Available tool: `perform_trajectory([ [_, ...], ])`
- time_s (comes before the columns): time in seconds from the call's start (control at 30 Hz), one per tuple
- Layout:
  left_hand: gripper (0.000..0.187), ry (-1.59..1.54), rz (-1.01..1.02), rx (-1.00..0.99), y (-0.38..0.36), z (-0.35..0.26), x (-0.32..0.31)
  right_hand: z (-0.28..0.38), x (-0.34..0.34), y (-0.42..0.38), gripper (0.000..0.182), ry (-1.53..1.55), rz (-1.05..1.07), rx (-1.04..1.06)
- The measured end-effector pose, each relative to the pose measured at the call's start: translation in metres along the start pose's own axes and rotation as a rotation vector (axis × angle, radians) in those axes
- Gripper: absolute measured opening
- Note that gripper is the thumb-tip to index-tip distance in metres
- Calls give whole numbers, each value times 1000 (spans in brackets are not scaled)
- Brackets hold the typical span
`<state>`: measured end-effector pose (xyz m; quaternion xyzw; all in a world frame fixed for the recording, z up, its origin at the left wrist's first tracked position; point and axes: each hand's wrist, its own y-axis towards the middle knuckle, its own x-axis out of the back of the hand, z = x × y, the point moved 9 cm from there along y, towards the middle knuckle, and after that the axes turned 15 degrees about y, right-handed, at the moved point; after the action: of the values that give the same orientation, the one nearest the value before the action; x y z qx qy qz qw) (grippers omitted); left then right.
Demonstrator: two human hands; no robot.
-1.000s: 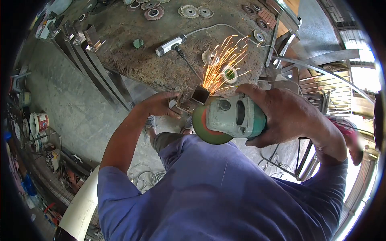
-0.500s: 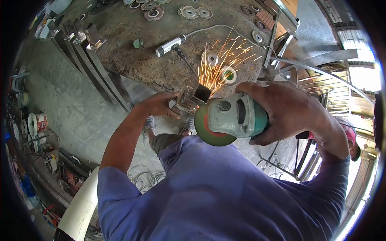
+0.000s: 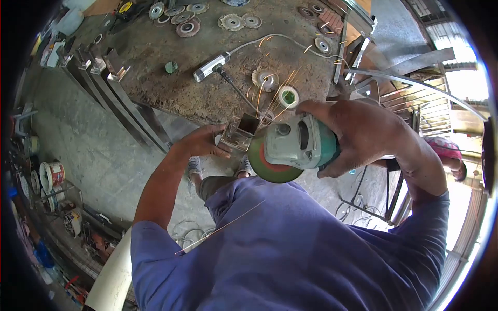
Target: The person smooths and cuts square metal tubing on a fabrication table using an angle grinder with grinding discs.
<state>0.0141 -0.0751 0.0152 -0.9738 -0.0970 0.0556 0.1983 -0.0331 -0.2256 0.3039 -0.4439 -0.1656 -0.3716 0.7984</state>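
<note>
My left hand [image 3: 206, 142] grips a short, shiny square metal tube [image 3: 237, 139] from its left side, with the dark hollow end facing up. In my right hand [image 3: 365, 136] is a grey and green angle grinder [image 3: 291, 147], held around its body. The grinder's greenish disc [image 3: 267, 168] sits right at the tube's lower right edge. A few orange sparks [image 3: 285, 88] fly up and away over the workbench, and one streak crosses my shirt.
Across the worn workbench [image 3: 171, 93] lie several flap discs [image 3: 232, 22], a power strip [image 3: 211, 67] and its cable. Long metal tubes [image 3: 127, 103] lean at the bench's left edge. Cables [image 3: 194, 236] lie on the floor. Another person [image 3: 446, 150] is at the right.
The dense spray of sparks has thinned to a few streaks. The grinder has shifted slightly left and up. The view has moved a little, and both hands keep their holds.
</note>
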Motion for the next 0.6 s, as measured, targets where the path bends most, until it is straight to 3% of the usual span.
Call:
perform_trajectory([
  [0.07,46,38,-5,51,1,7,2,-6,-4,-10,85,-27,54,-142],
  [0.17,47,118,-11,101,-3,3,3,-20,-7,-35,86,28,-85,-164],
  [0.27,38,146,-55,57,-6,-10,2,-45,-6,-72,94,218,-423,-215],
  [0.37,29,379,-27,-18,-2,-7,1,-64,-28,-110,95,440,-833,-284],
  [0.47,26,344,2,-21,6,27,1,-87,-86,-125,91,870,-1167,-150],
  [0.53,29,636,6,-134,5,12,2,-97,-132,-123,88,1076,-1428,-110],
  [0.6,32,839,28,-208,3,-3,1,-100,-183,-114,85,1321,-1545,-91],
])
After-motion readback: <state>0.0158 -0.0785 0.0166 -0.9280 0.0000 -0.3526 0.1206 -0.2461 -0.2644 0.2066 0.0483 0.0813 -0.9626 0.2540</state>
